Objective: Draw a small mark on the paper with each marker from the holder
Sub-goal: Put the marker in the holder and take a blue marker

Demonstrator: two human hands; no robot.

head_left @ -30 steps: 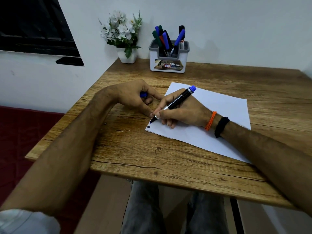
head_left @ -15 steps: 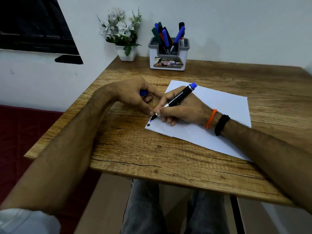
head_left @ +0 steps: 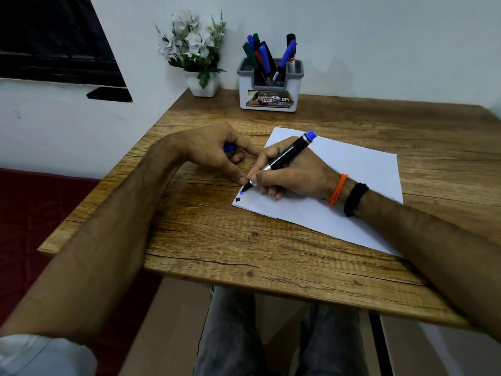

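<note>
The right hand [head_left: 292, 172] has its grip clamped round a black marker [head_left: 284, 158], tip down on the paper's [head_left: 352, 185] near-left corner, by a black mark [head_left: 238, 200]. The left hand [head_left: 214, 150] curls round a blue cap [head_left: 230, 147]. The holder [head_left: 269, 88] stands at the bench's [head_left: 244, 253] far edge.

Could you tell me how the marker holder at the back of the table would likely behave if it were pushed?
The holder looks boxy with a broad flat base, so it would probably slide rather than tip. Its markers lean loosely and stand well above the rim, so they may rattle or shift. It seems light plastic, likely easy to move.
</note>
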